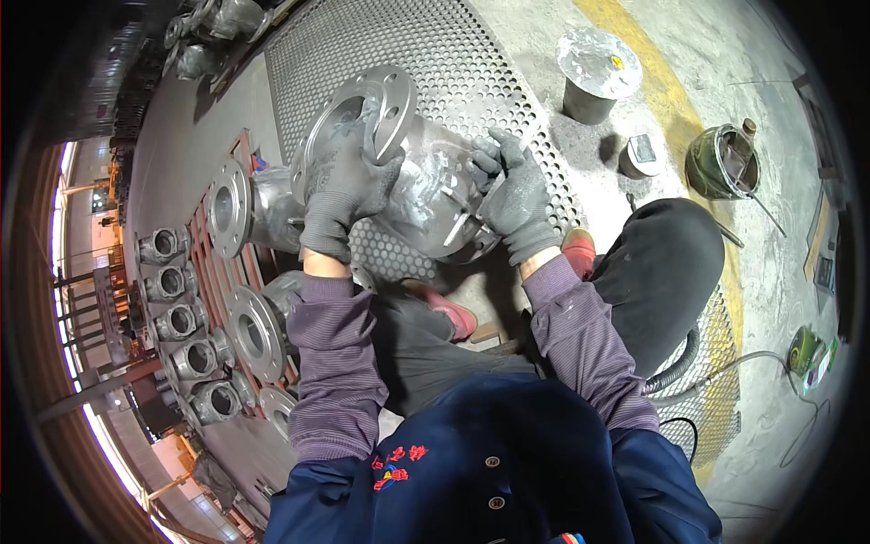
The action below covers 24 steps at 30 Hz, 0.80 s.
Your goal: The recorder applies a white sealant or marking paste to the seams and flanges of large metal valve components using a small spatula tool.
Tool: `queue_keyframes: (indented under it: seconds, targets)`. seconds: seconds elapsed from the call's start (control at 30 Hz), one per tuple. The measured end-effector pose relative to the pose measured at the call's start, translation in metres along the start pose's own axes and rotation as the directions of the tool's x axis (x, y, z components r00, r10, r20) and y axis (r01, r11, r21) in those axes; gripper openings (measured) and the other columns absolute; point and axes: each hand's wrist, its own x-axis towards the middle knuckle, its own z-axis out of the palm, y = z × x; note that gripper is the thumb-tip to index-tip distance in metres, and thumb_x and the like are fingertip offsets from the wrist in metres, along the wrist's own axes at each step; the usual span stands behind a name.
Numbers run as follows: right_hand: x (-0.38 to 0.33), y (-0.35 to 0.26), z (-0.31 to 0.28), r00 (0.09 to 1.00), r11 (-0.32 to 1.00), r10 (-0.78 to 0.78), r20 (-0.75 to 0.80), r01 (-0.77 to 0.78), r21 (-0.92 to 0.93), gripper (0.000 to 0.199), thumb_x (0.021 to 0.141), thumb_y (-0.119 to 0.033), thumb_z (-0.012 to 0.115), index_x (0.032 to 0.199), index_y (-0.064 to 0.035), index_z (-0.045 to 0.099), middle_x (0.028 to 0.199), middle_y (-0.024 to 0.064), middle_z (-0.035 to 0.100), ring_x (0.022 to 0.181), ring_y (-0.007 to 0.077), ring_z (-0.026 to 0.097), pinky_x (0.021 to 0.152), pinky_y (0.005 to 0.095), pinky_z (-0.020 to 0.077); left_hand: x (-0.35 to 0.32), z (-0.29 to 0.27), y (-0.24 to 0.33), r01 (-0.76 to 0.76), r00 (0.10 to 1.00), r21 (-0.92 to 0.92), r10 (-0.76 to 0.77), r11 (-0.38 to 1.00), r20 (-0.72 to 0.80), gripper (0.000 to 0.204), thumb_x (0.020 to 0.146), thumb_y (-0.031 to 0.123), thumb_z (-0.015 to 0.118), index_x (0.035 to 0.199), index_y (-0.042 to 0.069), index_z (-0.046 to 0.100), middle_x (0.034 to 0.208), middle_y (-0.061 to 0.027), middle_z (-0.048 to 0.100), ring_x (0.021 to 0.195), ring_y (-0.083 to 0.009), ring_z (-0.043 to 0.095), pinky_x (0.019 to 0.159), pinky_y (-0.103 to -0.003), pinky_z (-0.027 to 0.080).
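A grey metal valve body (435,181) with round bolt-hole flanges lies tilted in front of me, over a perforated metal plate. My left hand (349,186), in a dark grey glove, is closed on the rim of its upper flange (396,104), with fingers reaching into the opening. My right hand (518,204), gloved the same way, is at the right side of the body with its fingers curled. A thin, pale, stick-like thing shows by those fingers; its kind cannot be made out.
Similar flanged bodies (233,208) stand on a red rack (201,238) at left, with several more (177,322) beyond. At right are a flanged metal cylinder (598,68), a small can (641,156), a dark bucket (722,163) and a hose (693,385). Perforated plate (399,41) covers the floor ahead.
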Motion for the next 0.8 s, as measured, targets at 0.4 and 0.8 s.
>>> queue_keyframes:
  seconds: [0.4,0.8]
  targets:
    - [0.074,-0.028,-0.005,0.916,0.914,-0.401,0.023,0.402,-0.063,0.039,0.098,-0.029,0.047,0.123,0.0008,0.05,0.112,0.0194,0.062,0.098,0.0267,0.064,0.089,0.0379,0.0512,0.027,-0.03,0.012,0.042,0.998,0.192,-0.048,0.981,0.028,0.073,0.083,0.038,0.067,0.145,0.012,0.038,0.13,-0.0174,0.056,0.118,-0.0284,0.056,0.099,-0.036,0.045]
    - [0.088,-0.029,-0.095,0.916,0.961,-0.26,-0.304,0.213,-0.179,0.029,0.09,-0.016,0.049,0.116,-0.0031,0.053,0.091,0.0138,0.066,0.058,0.0141,0.056,0.046,0.0224,0.0387,0.055,-0.034,-0.016,0.115,0.993,-0.235,-0.119,0.965,-0.002,0.071,0.083,0.031,0.073,0.139,-0.002,0.044,0.127,-0.0165,0.059,0.116,-0.0204,0.056,0.1,-0.031,0.044]
